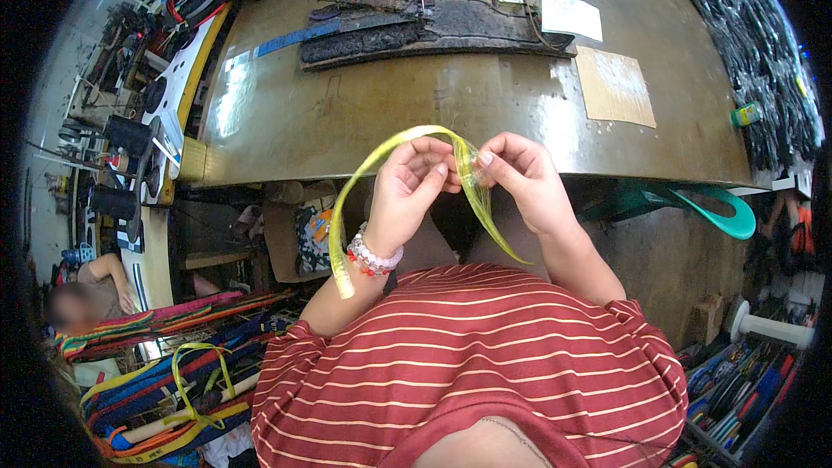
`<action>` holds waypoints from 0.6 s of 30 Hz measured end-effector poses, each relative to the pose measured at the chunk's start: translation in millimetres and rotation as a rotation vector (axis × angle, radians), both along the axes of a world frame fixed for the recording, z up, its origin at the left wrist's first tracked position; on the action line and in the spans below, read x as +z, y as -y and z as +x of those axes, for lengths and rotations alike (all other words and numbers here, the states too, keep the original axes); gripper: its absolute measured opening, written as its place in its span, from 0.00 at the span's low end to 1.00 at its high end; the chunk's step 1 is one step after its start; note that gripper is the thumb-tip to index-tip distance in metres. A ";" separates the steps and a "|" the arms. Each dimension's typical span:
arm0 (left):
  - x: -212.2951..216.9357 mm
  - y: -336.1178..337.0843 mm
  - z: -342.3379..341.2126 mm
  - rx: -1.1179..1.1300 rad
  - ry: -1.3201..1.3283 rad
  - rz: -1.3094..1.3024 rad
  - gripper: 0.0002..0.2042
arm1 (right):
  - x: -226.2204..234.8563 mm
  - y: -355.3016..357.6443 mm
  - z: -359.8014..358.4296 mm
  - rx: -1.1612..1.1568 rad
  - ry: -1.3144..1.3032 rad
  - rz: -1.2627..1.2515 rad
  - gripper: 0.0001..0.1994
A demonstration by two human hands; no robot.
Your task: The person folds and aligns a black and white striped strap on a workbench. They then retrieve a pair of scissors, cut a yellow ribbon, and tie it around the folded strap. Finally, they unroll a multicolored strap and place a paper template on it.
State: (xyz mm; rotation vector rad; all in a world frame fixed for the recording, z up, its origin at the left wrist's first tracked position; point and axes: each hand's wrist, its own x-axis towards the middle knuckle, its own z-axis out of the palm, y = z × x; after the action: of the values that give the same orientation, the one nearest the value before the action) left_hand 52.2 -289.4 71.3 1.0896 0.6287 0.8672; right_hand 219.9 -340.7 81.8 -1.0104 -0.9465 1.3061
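A yellow-green strap (358, 175) arches over my left hand (411, 186), one end hanging down past the beaded bracelet on my wrist. Its other part runs down between my hands and tapers to a point above my lap. The fingers of my left hand are closed on the strap near the middle. My right hand (523, 178) pinches a bit of clear, shiny film (476, 166) at the strap's side; whether that is plastic or part of the strap I cannot tell. Both hands are held just in front of the table's near edge.
On the brown table (390, 113) lie a dark charred board (468, 26) with a blue strip (299, 35), a cardboard piece (615, 87) and a white card (572, 19). Black bundles (745, 43) fill the right side. Coloured straps (156, 381) hang at lower left; a person (95, 295) is beyond.
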 end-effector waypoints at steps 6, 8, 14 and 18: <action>-12.8 -2.2 4.5 0.009 0.001 0.074 0.11 | -13.3 -9.4 1.3 0.000 0.143 -0.013 0.05; -16.6 -5.6 5.1 0.001 -0.077 0.033 0.12 | -17.7 -11.8 2.3 -0.006 0.153 -0.004 0.05; -19.6 -21.7 2.5 -0.135 0.126 -0.111 0.07 | -20.3 -20.9 7.6 -0.005 0.007 -0.041 0.08; -17.2 -22.3 5.5 -0.086 0.098 -0.098 0.06 | -23.9 -22.7 11.0 0.021 0.046 -0.069 0.08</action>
State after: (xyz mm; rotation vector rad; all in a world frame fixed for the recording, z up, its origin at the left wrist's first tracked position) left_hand 57.7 -267.0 54.1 0.9732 0.5335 0.8028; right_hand 230.9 -318.1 57.9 -1.0908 -0.9547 1.3457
